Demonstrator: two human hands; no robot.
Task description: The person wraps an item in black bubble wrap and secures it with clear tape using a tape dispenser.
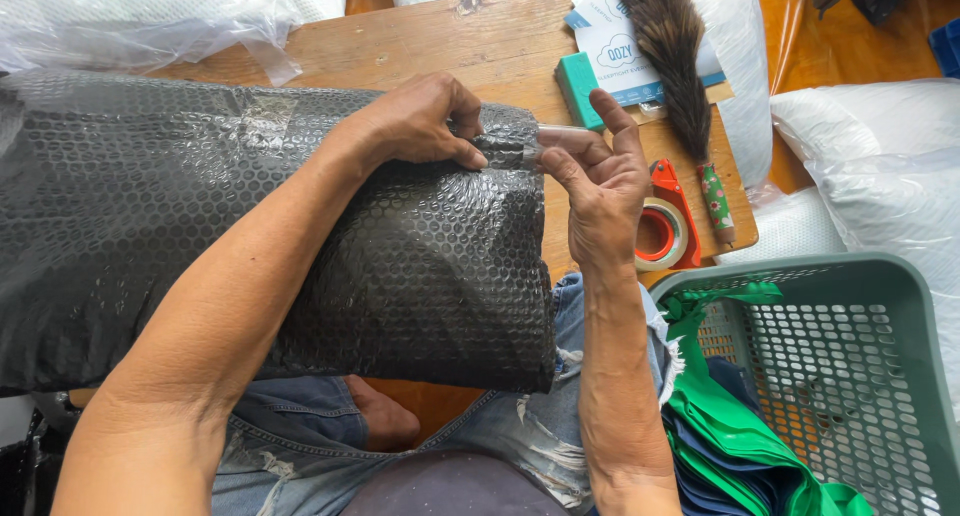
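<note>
A large bundle wrapped in black bubble wrap (200,216) lies across my lap and the wooden table. My left hand (420,121) presses down on the wrap's folded end near its top right corner. My right hand (600,181) holds a strip of clear tape (555,134) between thumb and fingers, stretched against that same end of the wrap. The two hands almost touch at the taped spot.
An orange tape dispenser (668,221) with a roll lies right of my right hand. A feather duster (680,71), a teal block (578,88) and a printed card sit on the wooden table (480,46). A green plastic basket (850,376) with green bags stands at lower right. White plastic-wrapped pillows surround the table.
</note>
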